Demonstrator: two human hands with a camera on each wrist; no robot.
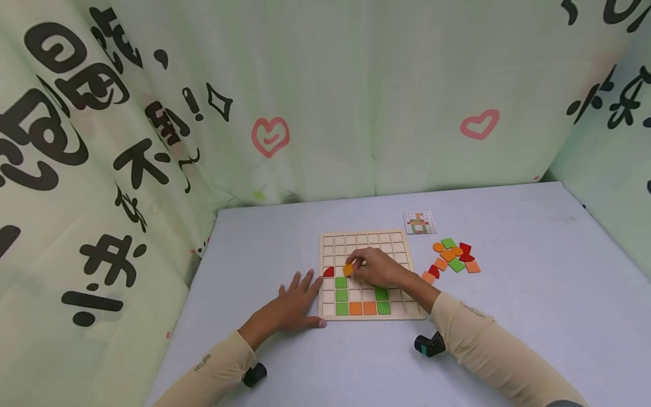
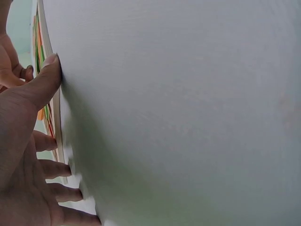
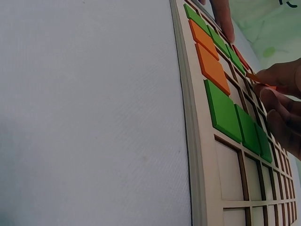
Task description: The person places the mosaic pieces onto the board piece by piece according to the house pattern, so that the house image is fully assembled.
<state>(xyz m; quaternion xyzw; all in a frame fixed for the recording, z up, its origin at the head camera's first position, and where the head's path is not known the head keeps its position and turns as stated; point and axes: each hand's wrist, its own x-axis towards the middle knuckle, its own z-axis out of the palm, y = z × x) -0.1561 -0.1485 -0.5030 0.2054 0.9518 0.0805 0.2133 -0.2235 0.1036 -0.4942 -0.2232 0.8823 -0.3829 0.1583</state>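
A wooden grid board (image 1: 373, 317) lies on the table with green square tiles (image 1: 341, 295) in two columns and two orange square tiles (image 1: 363, 308) between them at the near side. One red rounded piece (image 1: 328, 272) sits in a left-hand cell. Over the board, my right hand (image 1: 375, 267) pinches a small orange piece (image 1: 348, 270) between thumb and fingertips, close above the cells beside the red piece; in the right wrist view the orange piece (image 3: 260, 81) shows nearly edge-on. My left hand (image 1: 295, 302), fingers spread, rests at the board's left edge, its thumb (image 2: 49, 77) by the near corner.
Loose orange, green and red pieces (image 1: 456, 264) lie scattered right of the board. Behind it is a small pattern card (image 1: 419, 223) with a coloured grid figure. Printed curtains (image 1: 330, 113) hang around the white-covered table (image 1: 529, 243).
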